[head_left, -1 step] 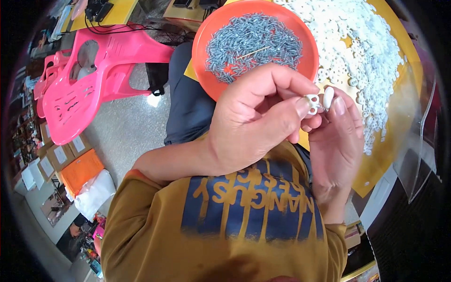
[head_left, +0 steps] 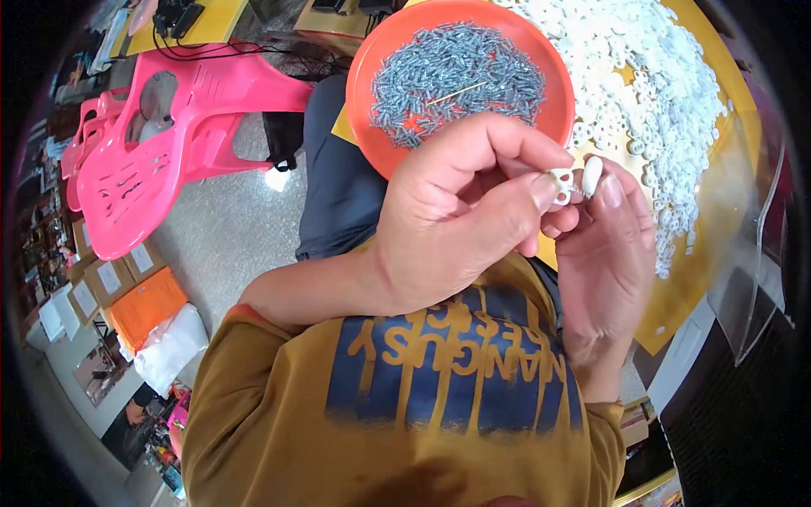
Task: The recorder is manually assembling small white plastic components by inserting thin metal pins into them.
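Note:
My left hand (head_left: pixel 460 215) is closed, its thumb and forefinger pinching a small white plastic piece with round holes (head_left: pixel 562 188). Just to its right, my right hand (head_left: pixel 610 245) holds a smooth white oval piece (head_left: pixel 592 176) between thumb and fingers. A tiny metallic bit shows in the narrow gap between the two pieces; whether it joins them I cannot tell. Beyond my left hand stands an orange round basin (head_left: pixel 359 93) holding a heap of short grey metallic pieces (head_left: pixel 456 72), with a thin pale stick (head_left: pixel 456 94) lying on top.
Many small white plastic parts (head_left: pixel 663 101) are piled on the yellow table (head_left: pixel 739 110) at the far right. A clear plastic sheet (head_left: pixel 735 245) hangs by its right edge. At left stand a pink plastic chair (head_left: pixel 139 190), cardboard boxes (head_left: pixel 118 275) and an orange bag (head_left: pixel 148 311).

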The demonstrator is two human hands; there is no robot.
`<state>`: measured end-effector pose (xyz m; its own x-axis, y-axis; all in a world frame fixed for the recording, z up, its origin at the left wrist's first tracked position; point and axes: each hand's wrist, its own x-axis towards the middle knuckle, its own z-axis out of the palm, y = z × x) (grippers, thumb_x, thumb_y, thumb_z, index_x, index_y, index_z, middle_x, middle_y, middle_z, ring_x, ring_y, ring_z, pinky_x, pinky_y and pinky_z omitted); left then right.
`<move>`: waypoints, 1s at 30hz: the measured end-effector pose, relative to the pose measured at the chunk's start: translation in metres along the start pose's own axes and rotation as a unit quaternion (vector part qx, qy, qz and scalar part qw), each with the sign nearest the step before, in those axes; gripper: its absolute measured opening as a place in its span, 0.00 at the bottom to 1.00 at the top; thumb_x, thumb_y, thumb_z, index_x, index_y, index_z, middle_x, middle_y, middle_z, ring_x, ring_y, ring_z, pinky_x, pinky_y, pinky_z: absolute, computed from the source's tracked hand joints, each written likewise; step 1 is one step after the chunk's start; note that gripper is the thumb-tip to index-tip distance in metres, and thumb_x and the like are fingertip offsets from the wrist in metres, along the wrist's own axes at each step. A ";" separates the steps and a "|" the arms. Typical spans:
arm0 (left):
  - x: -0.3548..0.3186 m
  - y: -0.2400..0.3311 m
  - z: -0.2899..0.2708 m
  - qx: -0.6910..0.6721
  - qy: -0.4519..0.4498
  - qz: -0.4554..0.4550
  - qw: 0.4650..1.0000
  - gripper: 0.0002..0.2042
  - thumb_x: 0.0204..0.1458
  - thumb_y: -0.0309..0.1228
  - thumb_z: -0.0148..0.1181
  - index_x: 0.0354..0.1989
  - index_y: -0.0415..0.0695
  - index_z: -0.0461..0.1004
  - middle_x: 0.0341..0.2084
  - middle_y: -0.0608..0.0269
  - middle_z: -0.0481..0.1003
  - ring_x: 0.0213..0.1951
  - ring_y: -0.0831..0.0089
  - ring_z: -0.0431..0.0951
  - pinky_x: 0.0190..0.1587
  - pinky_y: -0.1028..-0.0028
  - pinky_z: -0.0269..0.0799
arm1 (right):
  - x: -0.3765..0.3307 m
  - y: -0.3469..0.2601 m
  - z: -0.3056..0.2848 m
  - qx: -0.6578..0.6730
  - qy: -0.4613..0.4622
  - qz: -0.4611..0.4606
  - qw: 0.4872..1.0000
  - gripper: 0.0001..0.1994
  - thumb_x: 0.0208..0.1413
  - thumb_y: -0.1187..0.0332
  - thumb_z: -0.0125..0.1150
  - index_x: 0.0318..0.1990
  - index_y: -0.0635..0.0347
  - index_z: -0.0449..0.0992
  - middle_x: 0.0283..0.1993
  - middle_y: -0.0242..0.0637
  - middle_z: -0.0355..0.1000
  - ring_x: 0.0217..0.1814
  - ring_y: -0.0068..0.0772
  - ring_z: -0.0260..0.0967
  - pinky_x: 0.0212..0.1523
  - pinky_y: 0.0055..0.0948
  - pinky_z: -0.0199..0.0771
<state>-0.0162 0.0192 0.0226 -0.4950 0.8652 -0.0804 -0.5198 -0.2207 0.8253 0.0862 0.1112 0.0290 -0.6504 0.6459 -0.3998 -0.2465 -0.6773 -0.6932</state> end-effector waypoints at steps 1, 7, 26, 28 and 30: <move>-0.001 0.000 -0.002 -0.011 -0.001 0.002 1.000 0.07 0.51 0.21 0.47 0.38 0.36 0.65 0.28 0.64 0.70 0.26 0.83 0.72 0.27 0.86 0.67 | -0.001 0.000 -0.001 0.005 -0.024 0.005 1.000 0.09 0.52 0.71 0.51 0.38 0.67 0.69 0.33 0.41 0.71 0.29 0.26 0.66 0.33 0.24 0.68; -0.004 0.000 0.001 0.040 0.037 0.057 0.997 0.07 0.49 0.19 0.46 0.37 0.35 0.65 0.25 0.59 0.71 0.17 0.82 0.67 0.20 0.84 0.64 | -0.003 0.001 0.000 0.046 -0.034 0.029 0.998 0.09 0.51 0.72 0.51 0.38 0.66 0.69 0.32 0.41 0.70 0.27 0.27 0.66 0.32 0.23 0.68; -0.005 -0.003 -0.004 -0.003 0.037 0.018 0.999 0.07 0.50 0.21 0.47 0.37 0.35 0.65 0.24 0.59 0.71 0.18 0.81 0.67 0.20 0.84 0.63 | -0.006 0.006 -0.004 -0.069 -0.071 -0.074 0.992 0.10 0.48 0.78 0.52 0.40 0.69 0.69 0.40 0.42 0.68 0.38 0.28 0.66 0.41 0.25 0.66; -0.005 -0.002 -0.005 0.009 0.029 0.020 0.999 0.06 0.50 0.21 0.47 0.37 0.36 0.65 0.24 0.60 0.70 0.19 0.82 0.67 0.20 0.85 0.63 | -0.005 0.005 -0.008 -0.087 -0.094 -0.088 0.988 0.10 0.47 0.78 0.52 0.39 0.69 0.69 0.40 0.41 0.67 0.39 0.27 0.65 0.41 0.25 0.65; -0.006 -0.002 -0.007 0.026 0.023 0.014 0.999 0.06 0.50 0.21 0.47 0.36 0.36 0.65 0.23 0.60 0.70 0.19 0.82 0.67 0.20 0.85 0.63 | -0.005 0.004 -0.012 -0.106 -0.118 -0.102 0.982 0.10 0.47 0.79 0.52 0.39 0.69 0.70 0.41 0.41 0.66 0.39 0.26 0.64 0.41 0.24 0.64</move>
<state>-0.0168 0.0111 0.0180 -0.5408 0.8372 -0.0811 -0.4693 -0.2204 0.8551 0.0965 0.1098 0.0214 -0.7571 0.6446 -0.1067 -0.2509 -0.4376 -0.8635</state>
